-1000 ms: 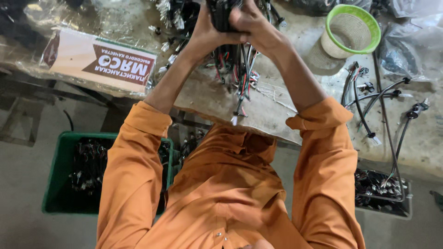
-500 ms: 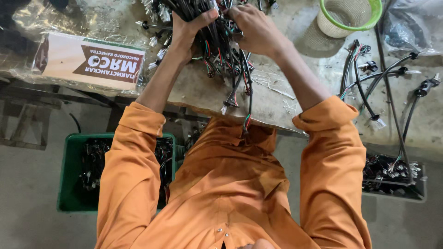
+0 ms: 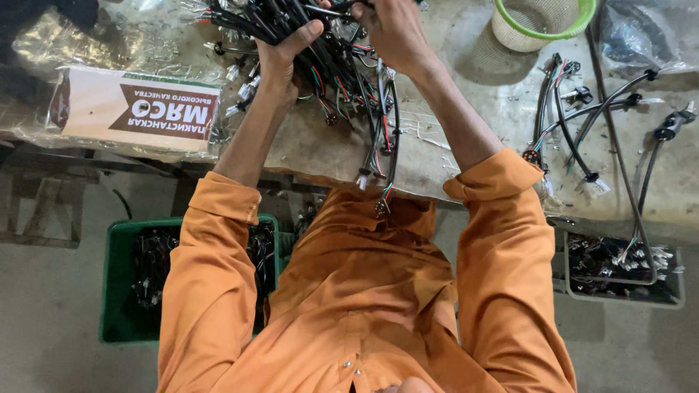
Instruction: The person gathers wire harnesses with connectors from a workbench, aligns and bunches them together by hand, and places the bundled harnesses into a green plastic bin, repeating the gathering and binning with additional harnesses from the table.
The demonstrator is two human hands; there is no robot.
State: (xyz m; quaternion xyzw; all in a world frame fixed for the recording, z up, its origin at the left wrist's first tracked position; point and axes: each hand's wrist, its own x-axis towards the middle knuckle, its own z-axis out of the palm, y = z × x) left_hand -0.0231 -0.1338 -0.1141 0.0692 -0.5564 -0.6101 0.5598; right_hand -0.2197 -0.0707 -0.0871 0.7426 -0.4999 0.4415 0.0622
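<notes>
Dusty grey concrete makes up the surface [image 3: 451,156] here, scuffed and littered with offcuts, and right at its far side sits the action: a thick bundle of black wire harnesses [image 3: 320,44], coloured leads and small connectors dangling off it toward the person's chest. Left hand [image 3: 287,54] is clamped on that bundle from below, fingers [image 3: 309,33] curled tight around the black cables. Right hand [image 3: 393,33] is on the bundle's other side, back of the hand to the camera, so whether its fingers are closed on the wires I cannot tell. Both forearms reach up out of rolled orange sleeves [image 3: 502,182].

Out from the bundle now: to its left, a printed cardboard box [image 3: 135,109] lying under clear plastic wrap. To its right, a green-rimmed basket [image 3: 542,22] near the top edge, and below that basket several loose black cables [image 3: 582,116] spread on the concrete. Under the surface, a green crate [image 3: 120,284] of wiring on the bundle's left side, a grey tray [image 3: 622,266] of connectors on its right.
</notes>
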